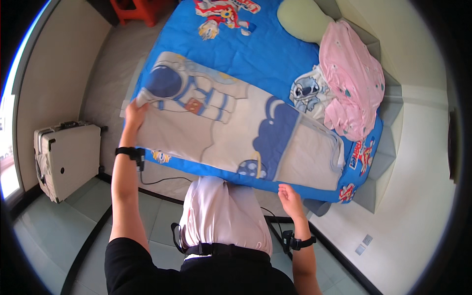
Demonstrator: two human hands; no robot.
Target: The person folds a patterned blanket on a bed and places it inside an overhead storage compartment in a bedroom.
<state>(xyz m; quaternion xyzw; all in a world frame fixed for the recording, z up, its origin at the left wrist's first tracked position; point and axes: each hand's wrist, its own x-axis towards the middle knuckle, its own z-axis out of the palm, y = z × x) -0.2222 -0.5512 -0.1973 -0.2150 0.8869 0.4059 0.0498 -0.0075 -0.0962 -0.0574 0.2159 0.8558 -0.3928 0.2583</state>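
Observation:
A beige and blue blanket (236,132) with an astronaut print lies folded in a long strip across the near side of the bed. My left hand (135,114) is closed on its left corner, which is lifted a little. At the right end a plain beige part (309,160) of the cloth sticks out from under the printed layer. My right hand (291,199) hangs beside the bed's near edge, a short way from the blanket. Its fingers are loosely extended and nothing is in them.
The bed has a blue printed cover (255,54). On its right lie a pink cloth (351,81) and a white cloth with a cartoon print (309,93), below a pale green pillow (305,20). A white suitcase (69,160) stands left, a red stool (137,11) farther back.

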